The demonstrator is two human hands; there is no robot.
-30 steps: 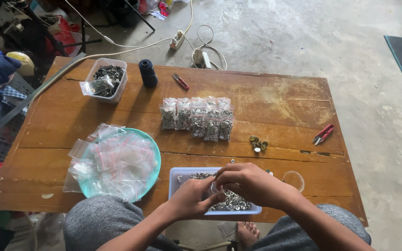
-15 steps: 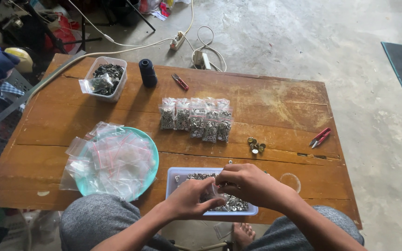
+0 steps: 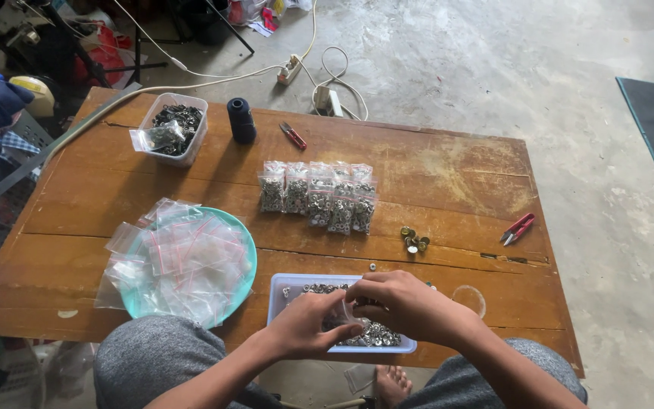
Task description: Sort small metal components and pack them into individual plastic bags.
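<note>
Left hand: your left hand is curled over the near edge of the tray, fingers pinched on a small clear bag that sits between your two hands.
Right hand: your right hand arches over the tray from the right, fingertips meeting the same small clear bag; what else it pinches, if anything, you cannot tell from here.
Tray: the shallow pale blue tray lies at the near edge of the wooden table, just in front of your knees, and holds a heap of small silvery metal pieces.
Empty bags: a loose pile of clear zip bags with red strips fills the teal plate to the left of the tray.
Filled bags: a row of packed bags lies mid-table, beyond the tray.
Loose pieces: a few brass-coloured pieces rest to the right of that row.
Far side: a clear tub of dark parts, a black thread spool and red snips stand along the far edge.
Right edge: a second pair of red snips lies well apart from the tray.
</note>
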